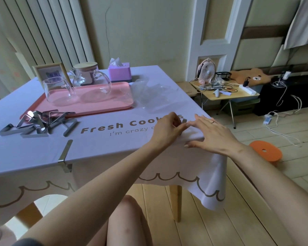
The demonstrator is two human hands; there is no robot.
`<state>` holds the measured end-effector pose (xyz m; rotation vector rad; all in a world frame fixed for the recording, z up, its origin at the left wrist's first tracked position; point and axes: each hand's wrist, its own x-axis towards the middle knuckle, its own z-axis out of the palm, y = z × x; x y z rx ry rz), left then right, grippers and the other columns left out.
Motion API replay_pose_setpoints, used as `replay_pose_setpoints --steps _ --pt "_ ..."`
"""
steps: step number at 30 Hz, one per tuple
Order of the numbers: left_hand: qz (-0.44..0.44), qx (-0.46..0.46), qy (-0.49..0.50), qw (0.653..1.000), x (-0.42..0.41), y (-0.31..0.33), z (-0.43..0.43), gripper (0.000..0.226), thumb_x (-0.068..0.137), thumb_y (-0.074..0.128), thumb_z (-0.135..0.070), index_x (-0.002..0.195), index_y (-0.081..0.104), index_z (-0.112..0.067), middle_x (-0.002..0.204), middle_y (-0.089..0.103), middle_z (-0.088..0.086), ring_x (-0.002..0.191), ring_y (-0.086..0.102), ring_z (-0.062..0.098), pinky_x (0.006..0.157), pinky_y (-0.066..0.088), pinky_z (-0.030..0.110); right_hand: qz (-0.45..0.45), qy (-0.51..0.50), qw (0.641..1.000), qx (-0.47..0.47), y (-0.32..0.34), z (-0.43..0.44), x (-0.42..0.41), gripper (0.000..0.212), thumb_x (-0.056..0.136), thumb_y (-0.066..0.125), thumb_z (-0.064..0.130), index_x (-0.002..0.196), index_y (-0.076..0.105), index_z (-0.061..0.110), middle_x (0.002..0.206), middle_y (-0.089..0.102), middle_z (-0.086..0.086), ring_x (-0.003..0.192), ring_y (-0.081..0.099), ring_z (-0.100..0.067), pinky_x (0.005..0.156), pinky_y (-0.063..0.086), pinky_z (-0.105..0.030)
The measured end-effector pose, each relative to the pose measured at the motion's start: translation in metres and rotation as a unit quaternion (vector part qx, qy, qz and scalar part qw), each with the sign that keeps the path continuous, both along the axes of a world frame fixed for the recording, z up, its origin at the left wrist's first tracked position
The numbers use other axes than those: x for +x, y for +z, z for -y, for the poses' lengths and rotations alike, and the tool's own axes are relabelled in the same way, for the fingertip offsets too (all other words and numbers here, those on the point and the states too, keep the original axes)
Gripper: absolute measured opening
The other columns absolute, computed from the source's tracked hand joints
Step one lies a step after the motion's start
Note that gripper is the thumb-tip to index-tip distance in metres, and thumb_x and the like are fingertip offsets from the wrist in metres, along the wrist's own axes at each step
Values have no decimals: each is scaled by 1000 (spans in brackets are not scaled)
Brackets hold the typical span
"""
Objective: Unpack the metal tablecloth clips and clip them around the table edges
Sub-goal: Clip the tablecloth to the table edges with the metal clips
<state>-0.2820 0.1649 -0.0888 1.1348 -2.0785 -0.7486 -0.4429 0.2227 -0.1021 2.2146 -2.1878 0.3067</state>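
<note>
A pale lilac tablecloth (pixel 100 139) printed "Fresh Cook..." covers the table. One metal clip (pixel 65 155) sits clamped on the near edge at the left. Several loose metal clips (pixel 37 124) lie in a pile on the cloth at the left. Near the table's right corner my left hand (pixel 167 128) pinches a metal clip (pixel 184 120) that is mostly hidden by its fingers. My right hand (pixel 212 134) lies flat beside it with straight fingers, pressing the cloth at the edge.
A pink tray (pixel 121 102) with a glass cup (pixel 59 91) and a glass teapot (pixel 91 82) stands behind. Crumpled clear plastic wrap (pixel 155 95) lies right of the tray, a purple tissue box (pixel 120 71) at the back. An orange stool (pixel 265 150) stands on the floor at right.
</note>
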Motion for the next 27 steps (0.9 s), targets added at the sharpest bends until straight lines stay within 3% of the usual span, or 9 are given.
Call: replay_pose_setpoints --steps 4,8,12,14,16,19,23,25,27 --pt "19 -33 -11 999 6 -6 2 24 83 67 -33 85 64 -9 107 50 5 95 55 20 79 41 24 25 17 1000 -3 2 -2 -1 94 68 63 68 145 27 29 158 11 7 145 10 -11 114 19 -34" --pt "50 -108 -33 992 16 -10 -1 22 80 71 -25 93 69 -7 130 39 7 116 38 20 92 30 20 57 26 998 14 3 -3 -5 94 68 48 77 146 27 30 157 13 12 144 11 -8 114 18 -33" --pt "63 -176 -56 981 18 -12 -7 15 87 61 -15 96 69 -6 112 56 8 105 50 25 83 39 30 87 20 996 3 13 0 -3 62 86 28 69 139 37 38 150 36 8 137 34 -18 101 32 -37" --pt "57 -180 -38 981 17 -13 -8 15 89 59 -16 95 70 -8 103 60 7 98 53 24 75 39 30 61 25 998 -24 14 1 -1 49 90 24 59 134 38 41 130 55 1 118 52 -26 81 34 -35" --pt "41 -181 -25 982 16 -13 -10 15 89 60 -18 93 70 -8 98 60 6 92 53 20 68 33 23 23 40 998 -47 15 1 1 38 94 28 45 131 36 42 111 61 -5 99 57 -28 71 29 -33" --pt "-7 -125 -33 992 16 -11 -8 13 88 60 -16 88 67 -5 94 57 7 84 54 17 66 34 20 2 47 998 -44 18 -1 1 37 96 39 33 132 36 42 104 60 -8 94 56 -29 68 26 -32" --pt "-51 -45 -49 997 15 -5 -7 15 89 60 -20 83 63 -6 89 57 8 77 58 21 74 48 32 -9 57 994 -93 15 1 1 41 95 43 39 134 32 43 106 65 -6 92 61 -35 69 37 -35" --pt "-56 -32 -69 996 16 -3 -9 12 87 62 -17 79 61 -9 85 59 7 78 59 23 75 48 35 -39 47 989 -134 11 4 1 40 96 33 44 136 36 41 101 67 -7 86 62 -36 66 40 -36" --pt "-45 -28 -99 994 18 -2 -10 9 85 65 -15 81 60 -9 84 58 3 77 57 19 73 47 30 -75 44 983 -163 6 7 2 55 90 13 50 135 41 37 95 66 -7 80 61 -34 61 39 -35"
